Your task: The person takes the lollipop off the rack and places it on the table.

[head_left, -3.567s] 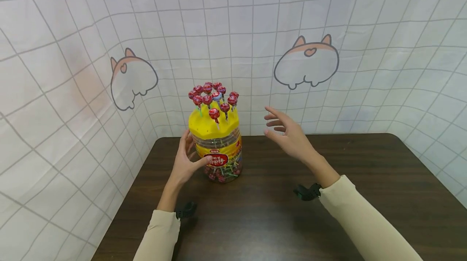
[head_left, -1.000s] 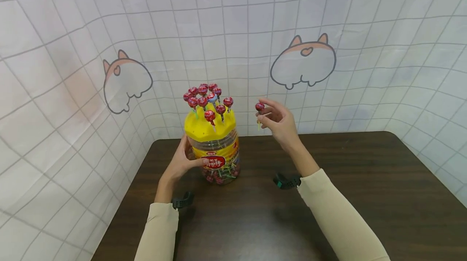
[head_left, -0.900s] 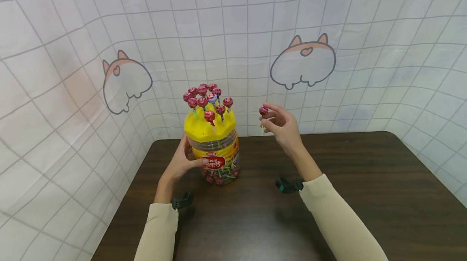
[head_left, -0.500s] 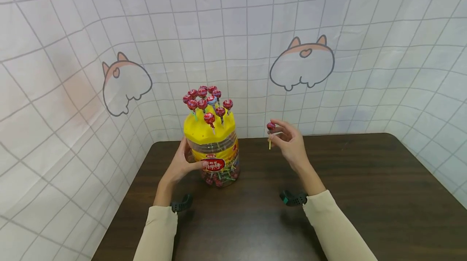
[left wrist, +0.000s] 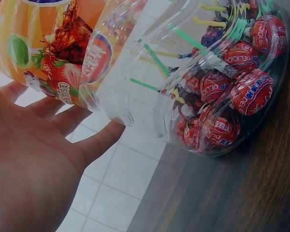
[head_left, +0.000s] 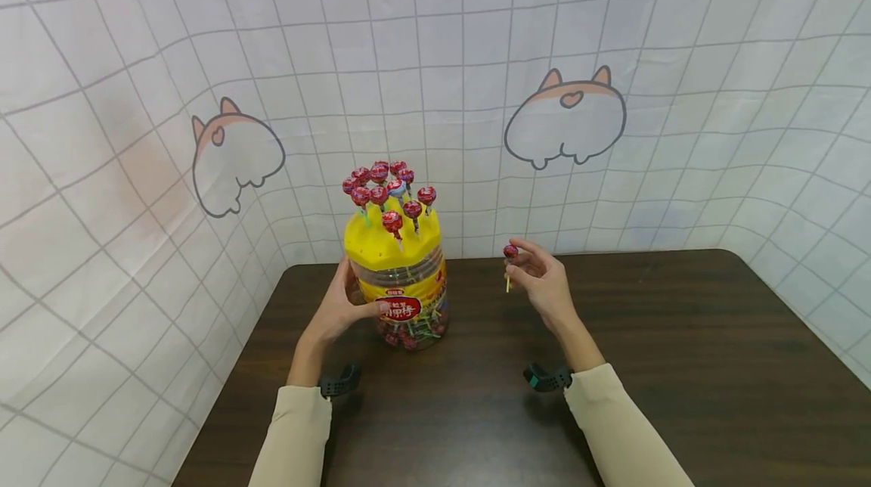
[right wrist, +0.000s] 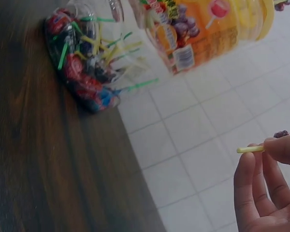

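A clear plastic jar [head_left: 430, 292] with a yellow lid [head_left: 370, 246] stands on the table. Several red-wrapped lollipops [head_left: 392, 222] poke up from the lid, and more lie inside at the bottom. My left hand [head_left: 333, 313] holds the jar from the left, thumb across the front label; its other fingers [left wrist: 104, 141] reach round the side in the left wrist view. To the right of the jar, my right hand [head_left: 544, 283] pinches a lollipop [head_left: 510, 251] by its yellow stick [right wrist: 251, 149], candy end up, above the table's far edge.
The dark wooden table [head_left: 463, 419] runs back to a white gridded cloth [head_left: 442, 41] with cartoon animal drawings, which also hangs at the left and right. A black band [head_left: 548, 378] is on each wrist.
The right hand, which held nothing at first, now has a lollipop; one fewer stands at the lid's right. That hand has since moved down and right. The left hand stays on the jar.
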`<state>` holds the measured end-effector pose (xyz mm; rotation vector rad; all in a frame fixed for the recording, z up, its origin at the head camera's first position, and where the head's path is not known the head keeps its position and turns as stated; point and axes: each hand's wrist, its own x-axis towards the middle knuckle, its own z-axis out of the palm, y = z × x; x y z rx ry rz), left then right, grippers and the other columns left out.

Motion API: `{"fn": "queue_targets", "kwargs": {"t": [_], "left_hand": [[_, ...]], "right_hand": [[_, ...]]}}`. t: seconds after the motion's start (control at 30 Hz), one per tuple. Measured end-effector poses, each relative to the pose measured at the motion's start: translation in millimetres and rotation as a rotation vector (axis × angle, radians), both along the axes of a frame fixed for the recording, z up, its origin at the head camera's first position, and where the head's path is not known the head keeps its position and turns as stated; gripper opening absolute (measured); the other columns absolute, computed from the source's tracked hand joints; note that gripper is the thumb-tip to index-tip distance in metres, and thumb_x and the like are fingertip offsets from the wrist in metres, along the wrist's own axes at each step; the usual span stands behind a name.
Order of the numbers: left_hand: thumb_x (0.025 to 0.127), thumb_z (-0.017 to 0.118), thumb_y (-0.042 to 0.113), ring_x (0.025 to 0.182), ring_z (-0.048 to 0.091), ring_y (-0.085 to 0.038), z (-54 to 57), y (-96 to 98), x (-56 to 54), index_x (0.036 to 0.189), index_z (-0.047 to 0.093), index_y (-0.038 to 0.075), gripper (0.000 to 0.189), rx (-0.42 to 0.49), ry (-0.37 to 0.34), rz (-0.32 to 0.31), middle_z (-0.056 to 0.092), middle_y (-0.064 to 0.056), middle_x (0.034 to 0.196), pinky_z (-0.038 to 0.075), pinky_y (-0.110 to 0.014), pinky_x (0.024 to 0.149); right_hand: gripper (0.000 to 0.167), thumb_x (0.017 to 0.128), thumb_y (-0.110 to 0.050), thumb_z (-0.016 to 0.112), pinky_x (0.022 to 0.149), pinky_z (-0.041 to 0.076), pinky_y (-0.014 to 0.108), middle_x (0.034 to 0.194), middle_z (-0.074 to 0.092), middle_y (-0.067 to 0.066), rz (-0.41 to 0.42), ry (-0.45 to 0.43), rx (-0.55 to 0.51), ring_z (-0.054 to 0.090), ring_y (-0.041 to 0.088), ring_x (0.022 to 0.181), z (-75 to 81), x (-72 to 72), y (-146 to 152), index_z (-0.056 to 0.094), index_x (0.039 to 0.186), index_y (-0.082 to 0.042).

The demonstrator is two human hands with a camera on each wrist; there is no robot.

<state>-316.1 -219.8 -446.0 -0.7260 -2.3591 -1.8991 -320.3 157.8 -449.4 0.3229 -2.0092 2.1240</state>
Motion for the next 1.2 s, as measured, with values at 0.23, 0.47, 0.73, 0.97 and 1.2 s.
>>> {"fn": "queue_targets", "kwargs": {"t": [0.23,0.47,0.73,0.97,1.2], "left_hand": [[0.084,0.082,0.012,0.13,0.053,-0.025,0.2,-0.7,1.7,0.158,0.024,0.034,0.097,0.002,-0.003,0.009,0.049,-0.007,0.149,0.043,-0.063,0.111],[0.085,0.081,0.013,0.13,0.052,-0.025,1.8,-1.2,3.0,0.157,0.026,0.033,0.093,0.004,0.007,0.006,0.05,-0.006,0.148,0.044,-0.059,0.11],[0.086,0.081,0.012,0.136,0.049,-0.027,1.3,0.2,1.8,0.158,0.024,0.037,0.095,-0.012,0.009,0.001,0.048,-0.002,0.15,0.042,-0.061,0.113],[0.086,0.08,0.01,0.136,0.049,-0.026,0.7,-0.7,0.6,0.159,0.023,0.035,0.096,-0.004,0.024,-0.014,0.048,-0.003,0.151,0.042,-0.061,0.113],[0.085,0.081,0.011,0.131,0.053,-0.026,1.0,-0.8,1.6,0.157,0.026,0.031,0.093,-0.01,0.013,-0.01,0.052,-0.007,0.147,0.044,-0.061,0.11]], "right_hand": [[0.05,0.094,0.003,0.068,0.073,0.063,0.029,0.102,0.069,0.004,-0.005,-0.045,0.001,0.07,0.009,0.083,-14.9,-6.2,11,0.058,0.142,-0.008],[0.054,0.093,0.006,0.066,0.071,0.061,0.024,0.107,0.066,0.01,0.014,-0.11,0.032,0.069,0.009,0.083,-27.0,-9.8,16,0.054,0.144,-0.008],[0.053,0.093,0.008,0.064,0.073,0.061,0.027,0.112,0.063,0.022,0.072,-0.166,0.155,0.071,0.019,0.088,-40.7,-11.5,17,0.05,0.143,-0.004],[0.056,0.092,0.008,0.064,0.076,0.06,0.027,0.12,0.059,0.032,0.11,-0.219,0.221,0.071,0.021,0.092,-45.0,-9.5,17,0.048,0.144,-0.002],[0.055,0.092,0.009,0.063,0.076,0.06,0.029,0.12,0.059,0.033,0.109,-0.256,0.244,0.07,0.02,0.089,-49.4,-9.0,18,0.048,0.144,-0.001]]}}
